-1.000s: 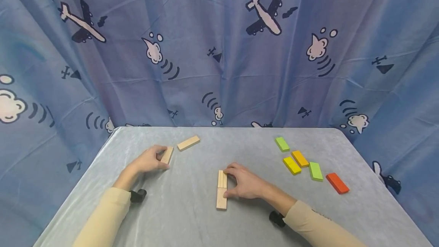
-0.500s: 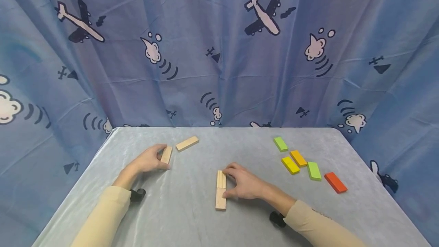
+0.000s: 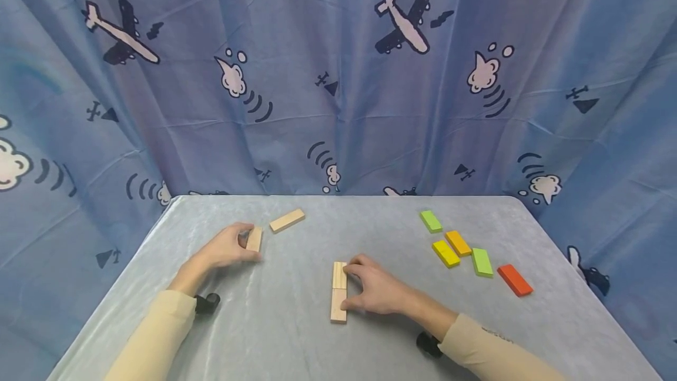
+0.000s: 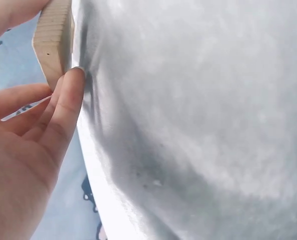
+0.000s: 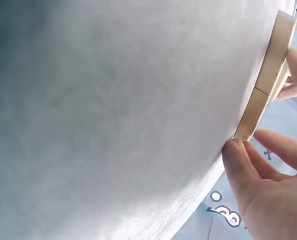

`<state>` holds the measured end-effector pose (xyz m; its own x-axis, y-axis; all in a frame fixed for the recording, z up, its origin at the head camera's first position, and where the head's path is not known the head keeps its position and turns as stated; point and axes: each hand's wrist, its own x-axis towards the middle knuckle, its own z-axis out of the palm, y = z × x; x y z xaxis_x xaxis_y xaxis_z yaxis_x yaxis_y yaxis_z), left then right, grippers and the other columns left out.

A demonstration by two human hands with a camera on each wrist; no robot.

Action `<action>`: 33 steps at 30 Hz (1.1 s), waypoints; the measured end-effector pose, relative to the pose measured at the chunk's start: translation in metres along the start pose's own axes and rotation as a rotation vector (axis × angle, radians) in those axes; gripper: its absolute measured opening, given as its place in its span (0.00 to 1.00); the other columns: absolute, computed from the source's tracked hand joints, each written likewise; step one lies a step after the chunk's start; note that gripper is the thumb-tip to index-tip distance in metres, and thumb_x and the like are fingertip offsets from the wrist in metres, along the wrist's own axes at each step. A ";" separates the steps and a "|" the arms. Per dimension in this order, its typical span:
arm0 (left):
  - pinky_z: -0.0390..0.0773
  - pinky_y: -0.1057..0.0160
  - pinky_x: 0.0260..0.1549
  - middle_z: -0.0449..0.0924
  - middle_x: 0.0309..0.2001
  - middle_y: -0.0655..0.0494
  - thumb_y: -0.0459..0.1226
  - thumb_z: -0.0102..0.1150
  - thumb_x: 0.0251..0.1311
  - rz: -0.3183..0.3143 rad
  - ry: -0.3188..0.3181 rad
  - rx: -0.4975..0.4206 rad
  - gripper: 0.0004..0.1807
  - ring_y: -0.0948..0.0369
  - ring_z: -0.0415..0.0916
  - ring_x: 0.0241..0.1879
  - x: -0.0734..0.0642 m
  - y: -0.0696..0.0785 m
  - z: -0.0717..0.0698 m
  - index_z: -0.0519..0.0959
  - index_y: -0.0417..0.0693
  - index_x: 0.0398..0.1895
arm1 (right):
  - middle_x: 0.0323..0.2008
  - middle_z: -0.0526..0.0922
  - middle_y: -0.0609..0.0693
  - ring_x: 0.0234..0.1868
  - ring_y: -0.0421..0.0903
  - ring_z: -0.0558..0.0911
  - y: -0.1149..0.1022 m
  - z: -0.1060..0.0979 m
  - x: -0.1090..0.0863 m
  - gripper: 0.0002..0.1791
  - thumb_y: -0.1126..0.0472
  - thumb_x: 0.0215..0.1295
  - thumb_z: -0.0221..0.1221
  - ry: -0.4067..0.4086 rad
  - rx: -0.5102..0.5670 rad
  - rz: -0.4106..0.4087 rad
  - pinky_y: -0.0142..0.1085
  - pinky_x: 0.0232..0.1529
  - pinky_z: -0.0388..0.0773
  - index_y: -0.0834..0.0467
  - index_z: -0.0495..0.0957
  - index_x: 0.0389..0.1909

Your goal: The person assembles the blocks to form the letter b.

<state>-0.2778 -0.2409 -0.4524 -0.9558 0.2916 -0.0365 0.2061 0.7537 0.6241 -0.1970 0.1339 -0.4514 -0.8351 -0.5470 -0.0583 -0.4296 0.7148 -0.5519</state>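
Observation:
In the head view my left hand (image 3: 230,246) pinches a plain wooden block (image 3: 254,239) between thumb and fingers at the table's left side. The left wrist view shows that wooden block's ribbed end (image 4: 49,52) with thumb above and fingers below. Two more plain blocks lie end to end mid-table, a far block (image 3: 339,275) and a near block (image 3: 338,309). My right hand (image 3: 378,288) lies along their right side, thumb at the near one and index finger at the far one. In the right wrist view fingertips (image 5: 233,146) sit right at the end of the row.
A fourth plain block (image 3: 287,220) lies near the back left. Several painted blocks are scattered at the right: green (image 3: 431,221), orange (image 3: 458,243), yellow (image 3: 446,253), another green (image 3: 482,262) and red (image 3: 515,280). A patterned curtain (image 3: 275,75) hangs behind the table.
The right hand has shifted slightly toward the near edge along the row. The left hand keeps its hold on its block. The whole view drifts slightly left.

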 end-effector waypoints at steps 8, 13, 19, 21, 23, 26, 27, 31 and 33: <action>0.77 0.59 0.34 0.81 0.40 0.49 0.47 0.78 0.48 0.051 -0.001 -0.016 0.50 0.60 0.78 0.34 -0.002 0.015 0.001 0.67 0.29 0.69 | 0.59 0.74 0.54 0.58 0.51 0.75 -0.001 0.000 0.000 0.41 0.46 0.54 0.75 -0.003 -0.011 0.004 0.50 0.60 0.73 0.64 0.76 0.64; 0.79 0.58 0.37 0.80 0.39 0.50 0.50 0.79 0.48 0.103 0.004 -0.032 0.50 0.60 0.80 0.36 -0.002 0.030 0.005 0.68 0.30 0.69 | 0.58 0.74 0.54 0.58 0.50 0.75 -0.001 0.000 0.000 0.41 0.46 0.54 0.75 0.001 -0.015 -0.002 0.49 0.59 0.73 0.65 0.76 0.64; 0.81 0.57 0.41 0.79 0.42 0.48 0.49 0.79 0.48 0.152 0.003 -0.096 0.50 0.58 0.81 0.39 -0.001 0.048 0.015 0.68 0.31 0.70 | 0.57 0.74 0.53 0.56 0.50 0.75 -0.001 0.001 0.000 0.41 0.46 0.55 0.75 -0.010 -0.007 0.000 0.49 0.58 0.74 0.65 0.76 0.64; 0.81 0.57 0.43 0.78 0.44 0.48 0.49 0.79 0.48 0.168 0.005 -0.109 0.49 0.58 0.81 0.40 0.000 0.053 0.019 0.69 0.31 0.69 | 0.57 0.74 0.53 0.56 0.50 0.76 -0.001 0.001 0.000 0.40 0.46 0.55 0.75 -0.010 -0.007 -0.003 0.49 0.58 0.74 0.65 0.76 0.63; 0.81 0.57 0.43 0.78 0.44 0.47 0.48 0.80 0.48 0.191 0.009 -0.122 0.49 0.58 0.80 0.40 0.003 0.058 0.023 0.69 0.30 0.69 | 0.57 0.74 0.53 0.56 0.50 0.76 -0.001 0.002 -0.001 0.40 0.46 0.54 0.75 -0.006 -0.006 -0.002 0.48 0.58 0.74 0.65 0.76 0.63; 0.81 0.57 0.43 0.79 0.44 0.48 0.48 0.80 0.47 0.211 0.024 -0.129 0.49 0.59 0.79 0.39 0.007 0.066 0.029 0.70 0.31 0.68 | 0.57 0.74 0.53 0.57 0.50 0.75 -0.002 0.001 -0.001 0.41 0.46 0.54 0.75 -0.001 -0.005 0.006 0.49 0.59 0.74 0.65 0.76 0.63; 0.81 0.57 0.43 0.79 0.43 0.49 0.48 0.80 0.47 0.215 0.030 -0.128 0.49 0.59 0.79 0.39 0.009 0.069 0.031 0.70 0.30 0.68 | 0.57 0.74 0.54 0.57 0.50 0.75 -0.003 0.001 -0.001 0.41 0.46 0.54 0.75 0.001 -0.001 0.009 0.49 0.59 0.74 0.65 0.76 0.64; 0.80 0.59 0.42 0.79 0.40 0.50 0.48 0.80 0.46 0.224 0.041 -0.124 0.50 0.61 0.79 0.38 0.016 0.077 0.040 0.69 0.31 0.69 | 0.57 0.74 0.54 0.56 0.50 0.75 -0.004 0.002 -0.001 0.41 0.47 0.53 0.76 0.001 0.009 0.022 0.50 0.59 0.73 0.66 0.76 0.63; 0.80 0.60 0.42 0.78 0.42 0.51 0.47 0.81 0.45 0.222 0.041 -0.132 0.50 0.61 0.79 0.37 0.020 0.080 0.045 0.69 0.31 0.69 | 0.57 0.74 0.55 0.55 0.50 0.75 -0.004 0.002 -0.001 0.41 0.47 0.53 0.76 0.002 0.011 0.021 0.50 0.58 0.73 0.66 0.76 0.63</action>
<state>-0.2711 -0.1481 -0.4388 -0.8983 0.4155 0.1430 0.3855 0.5893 0.7100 -0.1939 0.1304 -0.4505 -0.8447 -0.5309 -0.0682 -0.4082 0.7214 -0.5595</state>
